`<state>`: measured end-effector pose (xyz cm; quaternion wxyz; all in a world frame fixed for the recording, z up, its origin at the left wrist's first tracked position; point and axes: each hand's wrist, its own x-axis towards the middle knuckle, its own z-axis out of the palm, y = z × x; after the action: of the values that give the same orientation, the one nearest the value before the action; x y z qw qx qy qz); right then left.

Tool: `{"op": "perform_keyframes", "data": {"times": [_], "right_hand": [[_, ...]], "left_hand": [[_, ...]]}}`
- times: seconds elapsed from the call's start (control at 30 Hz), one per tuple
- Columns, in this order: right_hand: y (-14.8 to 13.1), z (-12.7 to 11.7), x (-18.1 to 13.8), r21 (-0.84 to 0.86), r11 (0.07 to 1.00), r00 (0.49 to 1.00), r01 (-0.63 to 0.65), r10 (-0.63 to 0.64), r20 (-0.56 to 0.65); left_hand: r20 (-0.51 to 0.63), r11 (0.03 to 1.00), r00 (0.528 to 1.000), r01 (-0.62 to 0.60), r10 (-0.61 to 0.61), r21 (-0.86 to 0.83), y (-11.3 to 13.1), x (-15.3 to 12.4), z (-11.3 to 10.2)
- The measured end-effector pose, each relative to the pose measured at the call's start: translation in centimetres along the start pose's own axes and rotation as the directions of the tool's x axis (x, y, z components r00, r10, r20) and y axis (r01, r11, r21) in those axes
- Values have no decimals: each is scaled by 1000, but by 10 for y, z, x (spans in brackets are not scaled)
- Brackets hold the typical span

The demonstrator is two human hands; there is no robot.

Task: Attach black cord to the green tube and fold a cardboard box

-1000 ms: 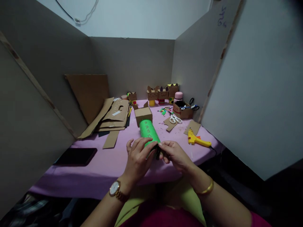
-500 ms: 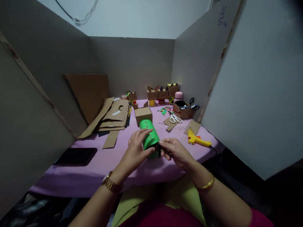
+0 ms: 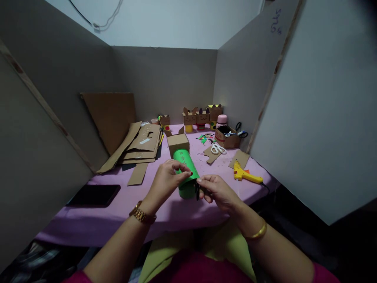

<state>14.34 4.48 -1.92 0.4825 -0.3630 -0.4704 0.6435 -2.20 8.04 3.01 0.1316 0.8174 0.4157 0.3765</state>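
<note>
A green paper tube (image 3: pixel 185 162) with small star shapes lies on the table, its far end against a brown cardboard box (image 3: pixel 178 143) with pointed ears. Thin black strips (image 3: pixel 197 190) hang at the tube's near end. Thumb and fingers of my right hand (image 3: pixel 216 189) are closed on these strips beside the rim. My left hand (image 3: pixel 171 177) is over the near left part of the tube, thumb and forefinger tips pressed together. Whatever may lie between those tips is too small to make out.
Cardboard sheets (image 3: pixel 141 147) are stacked at left behind a black phone or tablet (image 3: pixel 93 195). On the right are a yellow glue gun (image 3: pixel 247 175), white scissors (image 3: pixel 218 148) and a tool-filled box (image 3: pixel 228 139). Cardboard animal figures (image 3: pixel 202 117) stand at the back.
My left hand has lifted from its spread hold on the tube, and its thumb and forefinger have come together. My right hand stays at the black strips, which now hang slightly lower.
</note>
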Motion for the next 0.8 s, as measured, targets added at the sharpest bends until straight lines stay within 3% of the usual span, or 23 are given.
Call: {"op": "perform_keyframes", "data": {"times": [0.2,0.4,0.8], "right_hand": [[-1,0,0,-4,1000,1000,6,-6,6],[-1,0,0,-12,1000,1000,19,-19,13],[-8,1,8,-17,999,999,32,-32,26]], "left_hand": [[79,995,993,-87,84,38,0,-1,2],[142,967,977,-183,159,178,4,-12,2],[55,974,990,-141,133,177,2,-24,12]]}}
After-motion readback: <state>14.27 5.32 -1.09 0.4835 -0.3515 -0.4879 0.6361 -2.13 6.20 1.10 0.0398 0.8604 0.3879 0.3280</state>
